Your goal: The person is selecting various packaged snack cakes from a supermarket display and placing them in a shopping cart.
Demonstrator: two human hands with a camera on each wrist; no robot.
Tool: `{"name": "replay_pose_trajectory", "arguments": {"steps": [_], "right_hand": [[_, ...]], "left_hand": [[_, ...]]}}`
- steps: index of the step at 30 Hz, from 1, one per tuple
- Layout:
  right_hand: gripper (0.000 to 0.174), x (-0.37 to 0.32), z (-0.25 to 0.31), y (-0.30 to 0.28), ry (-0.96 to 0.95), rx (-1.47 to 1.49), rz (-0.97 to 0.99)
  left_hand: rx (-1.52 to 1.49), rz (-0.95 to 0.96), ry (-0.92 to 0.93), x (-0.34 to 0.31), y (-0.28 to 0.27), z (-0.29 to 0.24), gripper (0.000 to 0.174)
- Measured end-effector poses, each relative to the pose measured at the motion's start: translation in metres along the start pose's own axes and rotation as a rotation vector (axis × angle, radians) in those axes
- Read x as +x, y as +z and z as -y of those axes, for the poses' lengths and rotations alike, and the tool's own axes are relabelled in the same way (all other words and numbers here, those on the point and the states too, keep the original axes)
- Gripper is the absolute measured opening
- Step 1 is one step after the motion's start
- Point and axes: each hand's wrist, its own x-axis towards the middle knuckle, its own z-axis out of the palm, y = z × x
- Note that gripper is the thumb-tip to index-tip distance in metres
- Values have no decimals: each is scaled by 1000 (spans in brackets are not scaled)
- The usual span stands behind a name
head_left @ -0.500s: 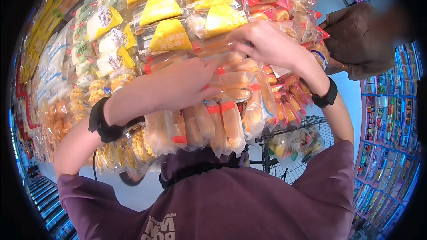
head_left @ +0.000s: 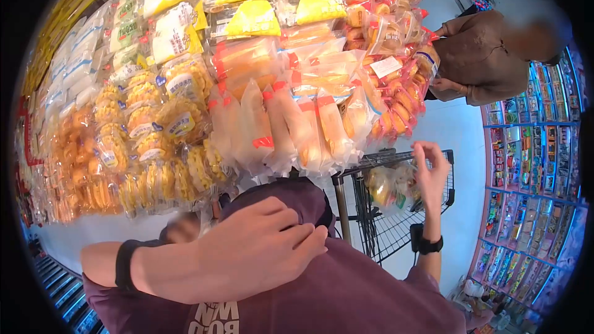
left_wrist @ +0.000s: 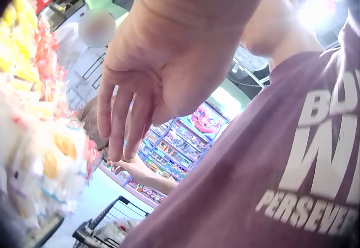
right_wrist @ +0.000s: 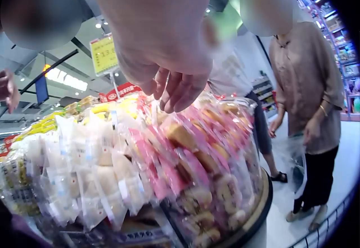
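Observation:
My left hand [head_left: 247,247] hovers in front of my purple shirt, holding nothing, its fingers loosely bent. In the left wrist view the same hand [left_wrist: 163,73] hangs with its fingers pointing down. My right hand [head_left: 432,176] is raised to the right of the display, overlapping the shopping cart [head_left: 396,222], its fingers loosely curled and nothing in them. Nearest the hands are long bread rolls [head_left: 247,124] in clear bags with red labels. Pink-wrapped pastries [head_left: 399,105] lie at the display's right side, below my right hand [right_wrist: 174,85] in the right wrist view.
Yellow-wrapped cakes [head_left: 250,21] fill the display's back, and bagged yellow pastries [head_left: 148,117] its left. A person in a brown top [head_left: 476,55] stands beyond the right side. Stocked shelves [head_left: 526,179] line the right. A bag of goods [head_left: 393,188] lies in the cart.
Both hands have come away from the bagged bread. The left has moved back toward my chest; the right has moved right and down, over by the cart.

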Motion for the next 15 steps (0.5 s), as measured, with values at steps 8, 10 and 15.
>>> {"name": "replay_pose_trajectory", "arguments": {"steps": [8,10,15], "right_hand": [[27,-126,-99,50,79,-272,109],[31,-144,-117,64,70,-302,123],[28,-178,-139,96,150,-145,251]], "left_hand": [[276,79,-38,46,106,-24,50],[382,70,-105,65,131,-25,51],[470,-65,-121,108,209,3,52]]}}
